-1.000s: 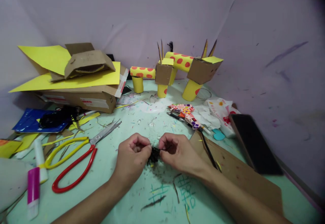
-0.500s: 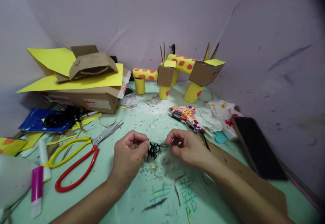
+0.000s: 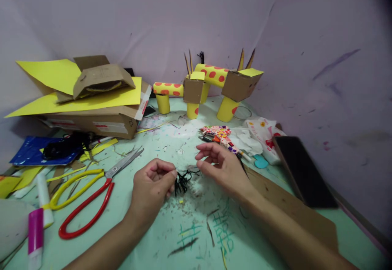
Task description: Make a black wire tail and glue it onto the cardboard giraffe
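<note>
My left hand (image 3: 155, 184) pinches a small bunch of black yarn (image 3: 183, 182) between thumb and fingertips, with its loose strands fanning out to the right over the table. Just right of the bunch is my right hand (image 3: 223, 166), its thumb and fingers apart and nothing seen between them. One strand of the yarn reaches toward its thumb; whether it touches cannot be made out. Scissors (image 3: 114, 170) with one yellow and one red handle lie open to the left of my left hand. Behind my hands stand two yellow paper animals with orange spots and cardboard heads, a smaller one (image 3: 193, 91) and a larger one (image 3: 237, 86).
A cardboard box (image 3: 122, 123) topped with yellow sheets stands back left. Below it lie a blue packet (image 3: 27, 149) with black yarn and a purple-labelled glue tube (image 3: 36, 231). On the right are a glue gun (image 3: 219, 131), a phone (image 3: 303, 172) and a cardboard piece (image 3: 294, 204).
The fingers of my right hand have opened and lifted away from the yarn strand. My left hand keeps its pinch on the bunch. The whole view has shifted slightly.
</note>
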`<state>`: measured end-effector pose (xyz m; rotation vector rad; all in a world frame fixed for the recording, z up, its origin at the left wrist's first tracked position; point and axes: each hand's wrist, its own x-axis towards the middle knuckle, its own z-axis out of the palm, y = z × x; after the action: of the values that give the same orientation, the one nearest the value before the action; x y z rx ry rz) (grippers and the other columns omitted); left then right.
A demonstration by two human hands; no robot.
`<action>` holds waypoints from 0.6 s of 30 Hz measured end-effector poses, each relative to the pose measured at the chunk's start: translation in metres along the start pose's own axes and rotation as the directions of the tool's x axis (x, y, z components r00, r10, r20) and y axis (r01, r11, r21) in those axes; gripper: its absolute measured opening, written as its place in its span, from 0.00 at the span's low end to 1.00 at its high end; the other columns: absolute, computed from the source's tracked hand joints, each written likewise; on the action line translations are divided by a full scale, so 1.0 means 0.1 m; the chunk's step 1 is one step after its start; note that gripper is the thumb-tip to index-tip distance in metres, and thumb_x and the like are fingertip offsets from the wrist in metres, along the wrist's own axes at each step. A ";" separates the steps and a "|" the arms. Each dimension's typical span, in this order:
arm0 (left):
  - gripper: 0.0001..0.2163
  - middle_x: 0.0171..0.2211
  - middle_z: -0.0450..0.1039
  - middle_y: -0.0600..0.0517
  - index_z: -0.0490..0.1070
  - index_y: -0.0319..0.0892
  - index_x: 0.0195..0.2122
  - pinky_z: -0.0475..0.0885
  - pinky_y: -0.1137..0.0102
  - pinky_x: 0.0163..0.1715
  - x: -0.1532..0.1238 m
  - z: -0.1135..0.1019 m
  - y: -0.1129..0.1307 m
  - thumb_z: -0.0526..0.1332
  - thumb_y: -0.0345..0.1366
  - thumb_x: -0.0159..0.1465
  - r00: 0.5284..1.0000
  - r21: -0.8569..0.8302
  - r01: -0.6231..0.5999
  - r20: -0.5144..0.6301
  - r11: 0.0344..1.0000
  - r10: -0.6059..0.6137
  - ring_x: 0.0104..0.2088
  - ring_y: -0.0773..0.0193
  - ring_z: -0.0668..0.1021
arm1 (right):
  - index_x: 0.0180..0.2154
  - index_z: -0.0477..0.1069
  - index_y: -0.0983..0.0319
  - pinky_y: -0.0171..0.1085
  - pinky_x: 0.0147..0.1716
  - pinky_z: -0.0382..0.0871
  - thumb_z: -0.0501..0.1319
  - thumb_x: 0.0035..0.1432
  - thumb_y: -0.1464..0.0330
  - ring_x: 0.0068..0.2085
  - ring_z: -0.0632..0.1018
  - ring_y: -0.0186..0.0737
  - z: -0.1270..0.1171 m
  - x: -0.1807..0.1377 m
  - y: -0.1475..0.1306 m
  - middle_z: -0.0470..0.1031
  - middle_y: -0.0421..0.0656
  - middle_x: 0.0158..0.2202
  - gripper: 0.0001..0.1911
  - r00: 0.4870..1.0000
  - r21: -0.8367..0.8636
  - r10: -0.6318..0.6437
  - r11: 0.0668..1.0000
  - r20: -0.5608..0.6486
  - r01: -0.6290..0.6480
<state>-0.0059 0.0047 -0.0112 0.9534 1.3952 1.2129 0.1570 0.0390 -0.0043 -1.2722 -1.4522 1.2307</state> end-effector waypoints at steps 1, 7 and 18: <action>0.08 0.11 0.64 0.60 0.67 0.40 0.26 0.55 0.80 0.11 0.00 -0.01 -0.01 0.65 0.36 0.49 1.000 -0.016 0.005 0.022 1.000 -0.005 0.12 0.75 0.63 | 0.42 0.67 0.63 0.35 0.27 0.66 0.62 0.44 0.69 0.31 0.72 0.35 0.01 -0.01 -0.01 0.73 0.44 0.36 0.20 0.998 -0.016 0.012 1.000 0.057 -0.011; 0.09 0.11 0.65 0.60 0.67 0.39 0.27 0.56 0.80 0.11 0.01 -0.02 -0.03 0.66 0.35 0.49 0.995 -0.038 0.014 0.103 0.999 -0.010 0.12 0.75 0.63 | 0.42 0.68 0.61 0.32 0.25 0.64 0.62 0.44 0.74 0.31 0.73 0.35 0.08 -0.07 -0.02 0.72 0.39 0.29 0.19 0.981 -0.007 0.022 1.000 0.194 -0.021; 0.09 0.11 0.65 0.60 0.68 0.38 0.29 0.56 0.80 0.11 0.05 -0.02 -0.08 0.66 0.36 0.50 0.990 -0.040 0.047 0.138 0.998 -0.041 0.12 0.75 0.63 | 0.24 0.72 0.63 0.33 0.28 0.65 0.64 0.42 0.72 0.25 0.71 0.31 0.10 -0.04 0.00 0.72 0.37 0.22 0.02 0.983 0.128 0.140 0.980 0.121 -0.156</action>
<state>-0.0083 0.0074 -0.0196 0.9534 1.2703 1.1188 0.1475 0.0340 -0.0066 -1.2532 -1.3440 1.4956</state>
